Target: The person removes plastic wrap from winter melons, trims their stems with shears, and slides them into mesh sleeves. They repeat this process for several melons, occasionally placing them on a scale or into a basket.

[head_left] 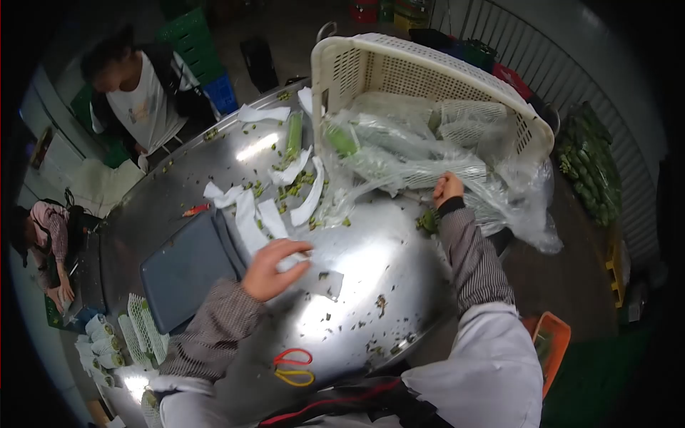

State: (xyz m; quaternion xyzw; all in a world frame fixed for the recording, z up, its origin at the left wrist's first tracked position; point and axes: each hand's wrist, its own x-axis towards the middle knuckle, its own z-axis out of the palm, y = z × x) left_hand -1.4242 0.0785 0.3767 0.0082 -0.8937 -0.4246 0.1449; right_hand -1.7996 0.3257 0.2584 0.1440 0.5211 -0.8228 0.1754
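My right hand [448, 187] is closed on the edge of a clear plastic bag [399, 160], at the near side of a cream perforated crate [435, 60]. Inside the bag lie long green vegetables [342, 140], and white foam nets [464, 121] show near them. Over the metal table [371, 235], my left hand [275, 269] is apart from the bag, its thumb and fingers spread around a gap. Whitish material shows by its fingertips, too unclear to tell whether it is touched. White foam strips [250, 221] lie just beyond the left hand.
A grey-blue board [189, 267] lies left, near a red-handled tool [195, 210]. Red and yellow scissors [293, 367] lie at the near edge. Netted vegetables [143, 328] sit lower left. Two people [146, 100] [53, 242] are at the left. An orange crate [553, 349] stands lower right.
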